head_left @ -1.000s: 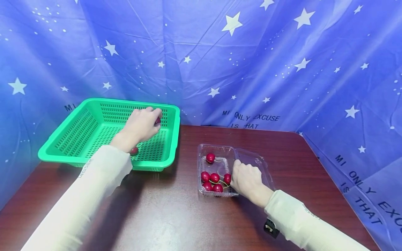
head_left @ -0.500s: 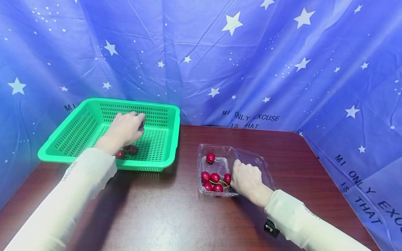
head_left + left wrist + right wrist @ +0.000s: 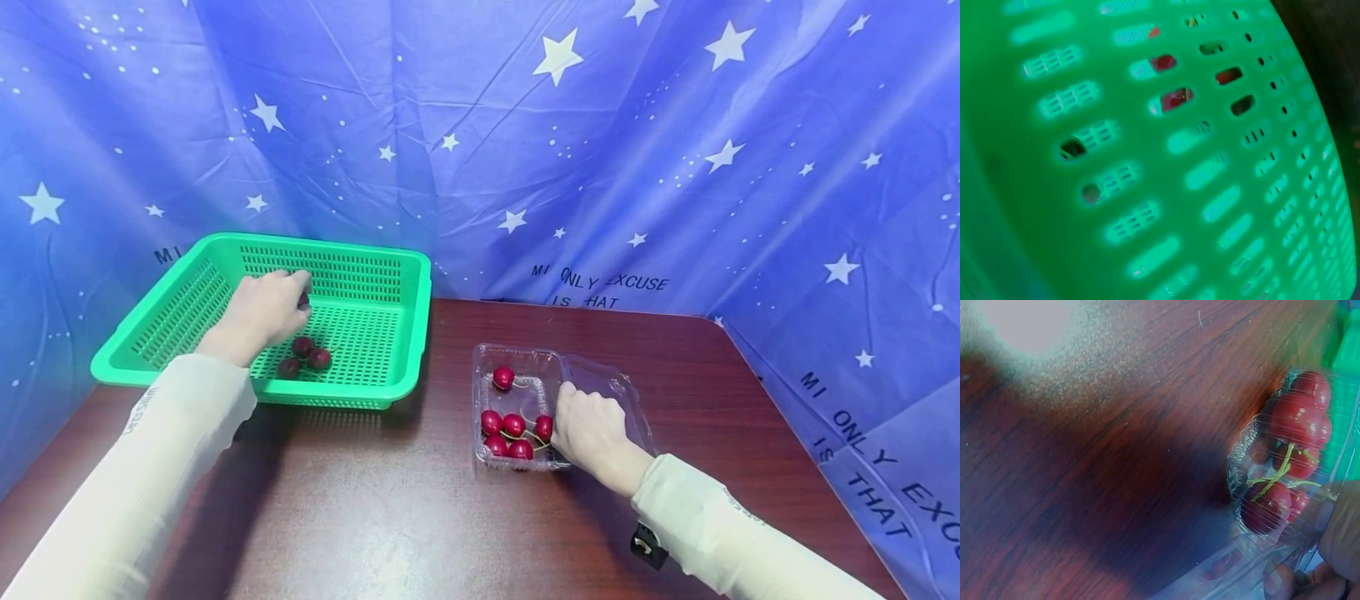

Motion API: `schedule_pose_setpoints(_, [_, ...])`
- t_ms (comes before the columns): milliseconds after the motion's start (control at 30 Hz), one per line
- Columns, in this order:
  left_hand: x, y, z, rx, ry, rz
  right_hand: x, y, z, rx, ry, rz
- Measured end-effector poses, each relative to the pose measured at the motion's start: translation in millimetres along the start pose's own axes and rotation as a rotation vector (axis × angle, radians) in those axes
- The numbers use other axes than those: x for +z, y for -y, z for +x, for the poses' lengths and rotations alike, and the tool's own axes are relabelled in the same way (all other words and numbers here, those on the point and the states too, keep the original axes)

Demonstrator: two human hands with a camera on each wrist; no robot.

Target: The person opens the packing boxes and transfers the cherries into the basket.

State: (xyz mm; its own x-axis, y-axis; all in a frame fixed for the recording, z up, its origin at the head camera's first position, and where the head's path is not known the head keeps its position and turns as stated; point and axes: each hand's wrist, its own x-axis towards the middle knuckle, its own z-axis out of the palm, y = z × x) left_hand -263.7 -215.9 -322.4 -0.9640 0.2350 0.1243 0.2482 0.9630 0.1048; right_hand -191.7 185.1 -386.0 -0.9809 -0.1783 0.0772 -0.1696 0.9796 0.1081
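Note:
My left hand is inside the green plastic basket, above its floor. Its fingertips pinch a dark red cherry, mostly hidden behind the fingers. Three cherries lie close together on the basket floor near the front wall. To the right, my right hand grips the hinge-side edge of a clear plastic clamshell box. Several red cherries with green stems sit in the box, mostly at its near end. In the right wrist view, fingers hold the box's edge beside the cherries.
The box's clear lid lies folded open to the right, partly behind my right hand. Everything stands on a brown wooden table. A blue star-patterned curtain hangs behind and at both sides. The basket's slotted wall fills the left wrist view.
My left hand has moved left and slightly toward me within the basket, still holding a cherry. More of the cherries on the basket floor now show. My right hand and the box stay put.

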Motion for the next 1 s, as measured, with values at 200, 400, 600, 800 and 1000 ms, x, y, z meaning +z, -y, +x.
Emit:
schedule_pose_setpoints(200, [1.3, 8.7, -1.3, -0.026, 0.013, -0.027, 0.2, -0.1, -0.2, -0.013, -0.014, -0.002])
schedule_pose_setpoints(400, [4.1, 12.4, -2.8, -0.019, 0.038, -0.043, -0.2, -0.2, -0.2, -0.010, -0.002, -0.003])
schedule_pose_setpoints(600, [9.1, 17.3, -4.4, -0.023, 0.089, -0.033, -0.4, 0.0, -0.2, -0.009, -0.002, -0.002])
schedule_pose_setpoints(800, [14.0, 24.1, -7.8, -0.045, 0.154, -0.045, -0.1, 0.0, 0.0, -0.008, -0.001, -0.003])
schedule_pose_setpoints(1000, [13.9, 27.6, -10.9, -0.047, 0.177, -0.070, 0.0, -0.3, 0.1, -0.008, -0.009, -0.003])
